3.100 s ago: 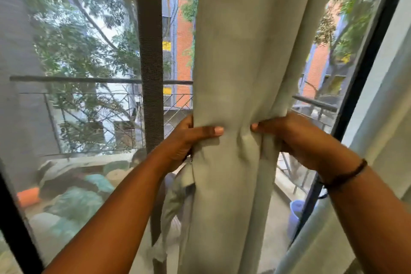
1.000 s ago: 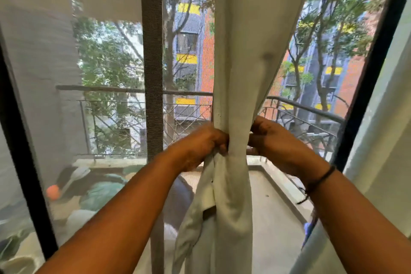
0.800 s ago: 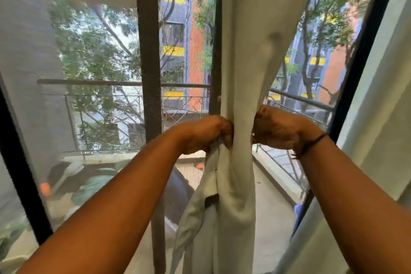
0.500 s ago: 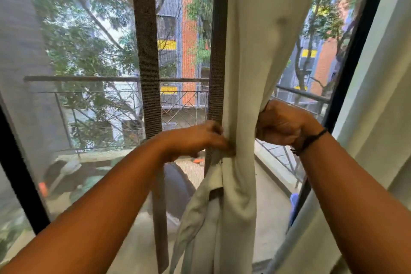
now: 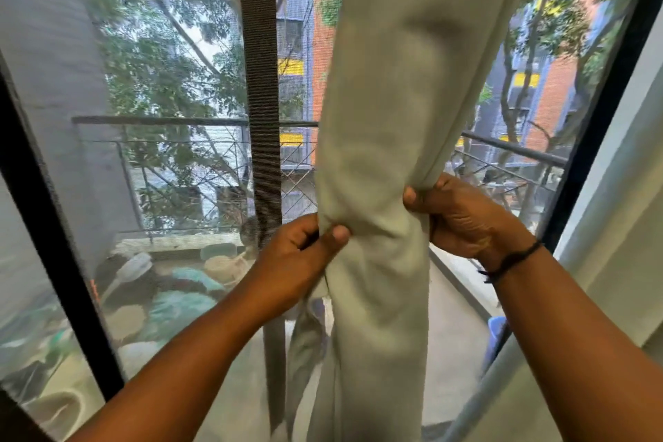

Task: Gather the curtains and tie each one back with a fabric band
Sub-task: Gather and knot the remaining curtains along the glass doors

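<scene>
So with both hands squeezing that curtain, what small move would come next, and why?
Probably bring the loose strip hanging under the left hand round the front toward the right hand. The curtain is bunched between both hands, but no band crosses its front yet.

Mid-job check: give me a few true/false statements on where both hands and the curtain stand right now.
1. Both hands grip the curtain. True.
2. The left hand is higher than the right hand. False: the left is lower.
3. The right wrist wears a dark cord. True.
4. The curtain is spread flat across the window. False: it is gathered into a column.
5. A fabric strip hangs below the left hand. True.
</scene>
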